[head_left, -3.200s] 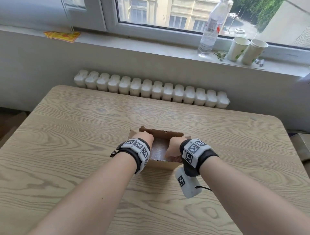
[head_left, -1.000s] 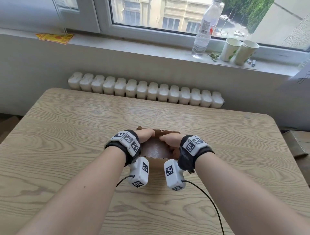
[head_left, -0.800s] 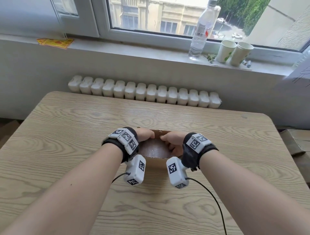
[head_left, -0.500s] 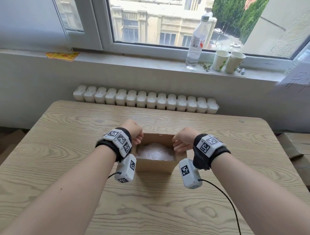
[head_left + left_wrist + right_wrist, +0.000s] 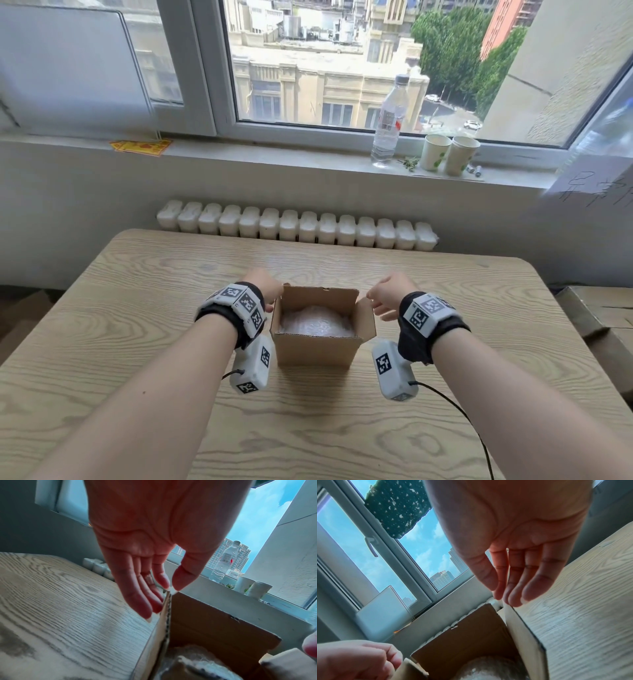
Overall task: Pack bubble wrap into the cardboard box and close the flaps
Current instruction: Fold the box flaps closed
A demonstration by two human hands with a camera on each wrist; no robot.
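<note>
A small cardboard box (image 5: 318, 346) stands open on the wooden table (image 5: 137, 325), its flaps upright. Bubble wrap (image 5: 315, 320) fills its inside, also visible as bubble wrap (image 5: 197, 662) and bubble wrap (image 5: 488, 669). My left hand (image 5: 265, 286) is at the box's left side. In the left wrist view my left hand (image 5: 169, 588) pinches the top corner of the left flap (image 5: 154, 635) between thumb and forefinger. My right hand (image 5: 387, 296) is at the right side. There my right hand (image 5: 500, 597) has thumb and fingertips closed on the top edge of the right flap (image 5: 522, 628).
On the windowsill behind stand a water bottle (image 5: 388, 126) and two paper cups (image 5: 435, 152). A white radiator (image 5: 294, 228) runs along the table's far edge. Another cardboard box (image 5: 599, 315) sits beside the table at right. A cable (image 5: 462, 421) trails from my right wrist.
Both hands were together over the box's top; they have moved apart to its sides. The flaps now stand up and the bubble wrap shows. My head has tilted up.
</note>
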